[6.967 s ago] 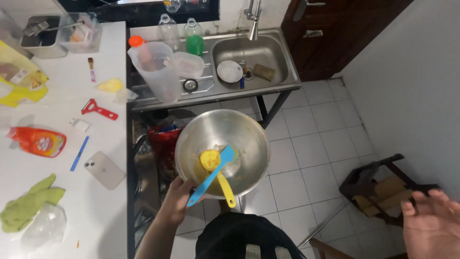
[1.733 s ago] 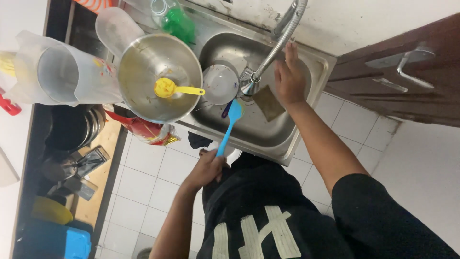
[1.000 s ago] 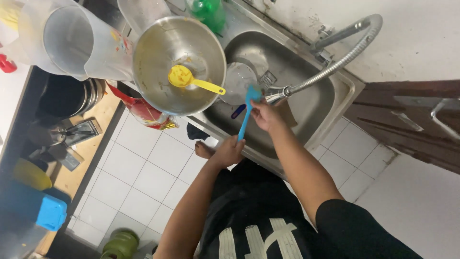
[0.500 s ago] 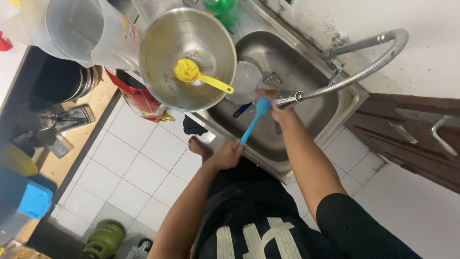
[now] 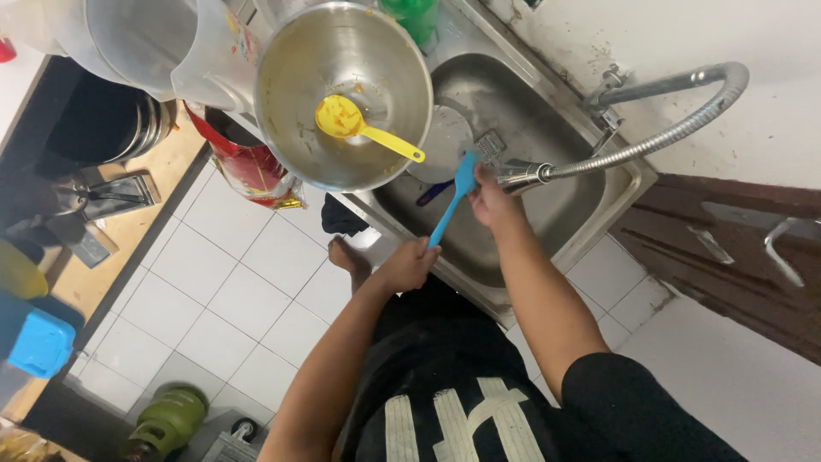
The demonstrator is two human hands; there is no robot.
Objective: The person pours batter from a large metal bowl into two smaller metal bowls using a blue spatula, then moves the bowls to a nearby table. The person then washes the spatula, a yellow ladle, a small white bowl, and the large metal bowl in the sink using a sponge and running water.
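My left hand grips the handle end of a blue spatula over the steel sink. At the blade end, my right hand has its fingers curled on the spatula, just below the nozzle of the flexible metal faucet. A steel mixing bowl smeared with yellow batter rests at the sink's left side, a yellow spatula lying in it. A round plate lies in the sink basin behind the blade.
A clear plastic jug and a green bottle stand by the bowl. A red bag hangs under the counter. Brown cabinet doors are to the right. A green gas cylinder and a blue box sit on the tiled floor.
My right hand left the faucet tap and came down onto the spatula's blade. The faucet nozzle swung over the basin. My left hand keeps the handle.
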